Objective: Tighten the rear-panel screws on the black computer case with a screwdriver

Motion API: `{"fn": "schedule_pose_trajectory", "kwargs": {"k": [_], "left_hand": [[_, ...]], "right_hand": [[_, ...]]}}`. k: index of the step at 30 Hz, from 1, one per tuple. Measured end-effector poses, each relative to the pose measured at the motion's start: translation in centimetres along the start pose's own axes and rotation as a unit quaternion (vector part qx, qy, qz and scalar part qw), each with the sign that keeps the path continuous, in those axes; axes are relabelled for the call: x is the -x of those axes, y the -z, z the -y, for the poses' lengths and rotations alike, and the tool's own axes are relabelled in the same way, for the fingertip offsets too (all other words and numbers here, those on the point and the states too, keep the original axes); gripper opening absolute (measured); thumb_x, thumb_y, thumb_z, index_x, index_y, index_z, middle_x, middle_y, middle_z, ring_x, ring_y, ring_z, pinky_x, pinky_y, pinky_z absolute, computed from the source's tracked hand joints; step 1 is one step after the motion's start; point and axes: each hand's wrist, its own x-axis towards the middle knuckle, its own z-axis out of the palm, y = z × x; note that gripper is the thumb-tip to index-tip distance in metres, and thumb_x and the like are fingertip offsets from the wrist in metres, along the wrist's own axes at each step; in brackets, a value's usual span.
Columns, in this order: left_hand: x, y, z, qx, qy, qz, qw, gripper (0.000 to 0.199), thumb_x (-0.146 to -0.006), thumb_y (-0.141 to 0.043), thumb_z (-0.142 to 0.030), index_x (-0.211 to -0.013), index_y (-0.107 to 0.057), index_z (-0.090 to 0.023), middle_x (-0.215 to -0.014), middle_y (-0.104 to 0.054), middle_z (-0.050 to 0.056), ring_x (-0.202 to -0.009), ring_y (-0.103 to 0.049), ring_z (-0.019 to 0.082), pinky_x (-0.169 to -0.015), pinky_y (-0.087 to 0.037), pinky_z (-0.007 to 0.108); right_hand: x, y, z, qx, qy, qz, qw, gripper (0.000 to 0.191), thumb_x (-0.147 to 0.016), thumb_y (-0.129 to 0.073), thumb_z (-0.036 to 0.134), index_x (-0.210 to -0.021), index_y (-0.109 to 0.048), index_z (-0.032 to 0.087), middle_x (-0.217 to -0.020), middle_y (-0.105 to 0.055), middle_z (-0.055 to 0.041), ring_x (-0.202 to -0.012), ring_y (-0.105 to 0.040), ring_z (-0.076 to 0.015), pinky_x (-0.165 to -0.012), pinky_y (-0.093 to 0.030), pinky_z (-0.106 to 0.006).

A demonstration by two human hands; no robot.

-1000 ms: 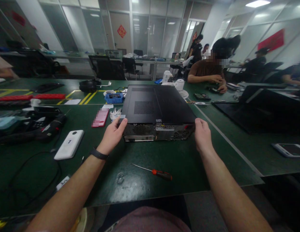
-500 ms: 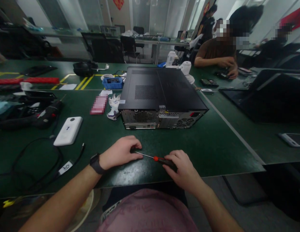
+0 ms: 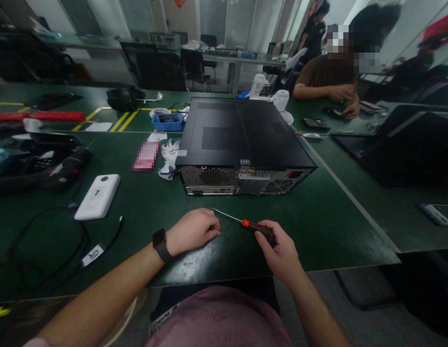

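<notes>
My right hand (image 3: 282,248) grips the dark handle of a screwdriver (image 3: 258,228) with a red-orange collar. Its thin metal shaft points left and away from me, the tip just beyond the fingers of my left hand (image 3: 195,231). That hand is low over the table with its fingers curled in; whatever it may hold is hidden. A black desktop computer case (image 3: 224,132) lies on its side in front of both hands, its back panel with vents and ports facing me. Neither hand touches the case.
Left of the case are a white glove (image 3: 169,161), a blue bin (image 3: 168,122) and a pink blurred item (image 3: 146,155). Nearer lie a white power bank (image 3: 98,197) and a black cable (image 3: 117,233). A co-worker (image 3: 325,82) handles parts at the far right, behind a laptop (image 3: 397,144).
My right hand has drawn the screwdriver to the right, and its tip has come out from between my left thumb and fingers. My left hand has curled in and shifted slightly right.
</notes>
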Motion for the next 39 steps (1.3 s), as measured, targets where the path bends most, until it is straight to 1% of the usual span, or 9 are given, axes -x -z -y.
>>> {"fn": "schedule_pose_trajectory", "kwargs": {"k": [4, 8, 11, 13, 17, 19, 23, 28, 39], "left_hand": [[-0.3, 0.0, 0.1, 0.057, 0.023, -0.032, 0.998, 0.016, -0.098, -0.064, -0.031, -0.091, -0.074, -0.021, -0.091, -0.074, 0.004, -0.088, -0.067, 0.018, -0.083, -0.048, 0.03], [-0.3, -0.1, 0.4, 0.183, 0.101, -0.117, 0.971, 0.017, -0.097, -0.066, -0.036, -0.091, -0.074, -0.022, -0.09, -0.075, 0.001, -0.085, -0.068, 0.017, -0.081, -0.049, 0.029], [-0.3, -0.4, 1.0, 0.316, 0.176, -0.186, 0.913, 0.021, -0.091, -0.071, -0.042, -0.093, -0.074, -0.022, -0.087, -0.075, 0.001, -0.079, -0.068, 0.015, -0.076, -0.051, 0.028], [-0.4, -0.5, 1.4, 0.41, 0.196, -0.218, 0.864, 0.026, -0.084, -0.078, -0.043, -0.094, -0.072, -0.02, -0.085, -0.074, 0.001, -0.076, -0.067, 0.014, -0.074, -0.053, 0.027], [-0.6, -0.3, 1.7, 0.551, 0.205, -0.226, 0.777, 0.036, -0.072, -0.09, -0.039, -0.092, -0.07, -0.017, -0.089, -0.077, 0.004, -0.077, -0.07, 0.012, -0.074, -0.055, 0.025], [-0.6, -0.1, 1.6, 0.589, 0.207, -0.221, 0.749, 0.037, -0.07, -0.093, -0.035, -0.091, -0.071, -0.016, -0.092, -0.078, 0.005, -0.079, -0.071, 0.012, -0.075, -0.056, 0.024], [-0.6, 0.2, 1.5, 0.633, 0.204, -0.219, 0.714, 0.035, -0.069, -0.094, -0.03, -0.09, -0.071, -0.015, -0.093, -0.079, 0.005, -0.081, -0.073, 0.012, -0.076, -0.058, 0.022], [-0.6, 0.3, 1.6, 0.658, 0.206, -0.216, 0.691, 0.035, -0.069, -0.095, -0.028, -0.091, -0.071, -0.014, -0.095, -0.079, 0.005, -0.079, -0.073, 0.01, -0.074, -0.059, 0.018], [-0.2, 0.1, 2.2, 0.665, 0.184, -0.211, 0.692, 0.032, -0.074, -0.091, -0.025, -0.093, -0.068, -0.013, -0.1, -0.079, 0.007, -0.082, -0.075, 0.011, -0.074, -0.058, 0.019]], "right_hand": [[0.2, 0.2, -0.4, -0.035, -0.035, -0.013, 0.999, 0.029, -0.095, -0.059, 0.048, -0.111, -0.065, 0.024, -0.089, -0.07, -0.0037, -0.075, -0.066, -0.0208, -0.071, -0.053, -0.035], [0.5, 0.3, -0.7, -0.071, -0.064, -0.023, 0.995, 0.031, -0.095, -0.06, 0.049, -0.114, -0.061, 0.025, -0.097, -0.071, -0.0043, -0.082, -0.068, -0.021, -0.075, -0.055, -0.035], [0.7, 0.5, -0.7, -0.113, -0.077, -0.032, 0.99, 0.032, -0.094, -0.062, 0.051, -0.113, -0.061, 0.025, -0.097, -0.07, -0.004, -0.083, -0.068, -0.0203, -0.074, -0.056, -0.033], [0.9, 0.7, -0.4, -0.146, -0.083, -0.043, 0.985, 0.033, -0.093, -0.064, 0.052, -0.111, -0.061, 0.025, -0.093, -0.068, -0.0033, -0.079, -0.067, -0.0193, -0.07, -0.055, -0.031], [1.3, 0.3, 0.1, -0.192, -0.102, -0.074, 0.973, 0.031, -0.093, -0.067, 0.05, -0.111, -0.061, 0.026, -0.089, -0.066, -0.0022, -0.073, -0.063, -0.0173, -0.063, -0.053, -0.028], [1.6, -0.2, 0.2, -0.21, -0.112, -0.07, 0.969, 0.03, -0.094, -0.067, 0.049, -0.112, -0.06, 0.027, -0.087, -0.064, -0.0016, -0.07, -0.061, -0.017, -0.059, -0.051, -0.027], [2.0, -1.2, 0.1, -0.225, -0.122, -0.071, 0.964, 0.029, -0.094, -0.067, 0.048, -0.113, -0.059, 0.027, -0.085, -0.063, -0.0011, -0.069, -0.059, -0.0171, -0.057, -0.048, -0.027], [1.9, -1.2, 0.1, -0.216, -0.125, -0.059, 0.967, 0.027, -0.095, -0.066, 0.047, -0.113, -0.059, 0.028, -0.089, -0.062, 0.0, -0.071, -0.057, -0.016, -0.061, -0.048, -0.027], [1.4, -1.0, 0.3, -0.136, -0.095, -0.032, 0.986, 0.027, -0.095, -0.063, 0.048, -0.112, -0.06, 0.027, -0.088, -0.063, -0.0012, -0.074, -0.06, -0.0182, -0.067, -0.051, -0.03]]}}
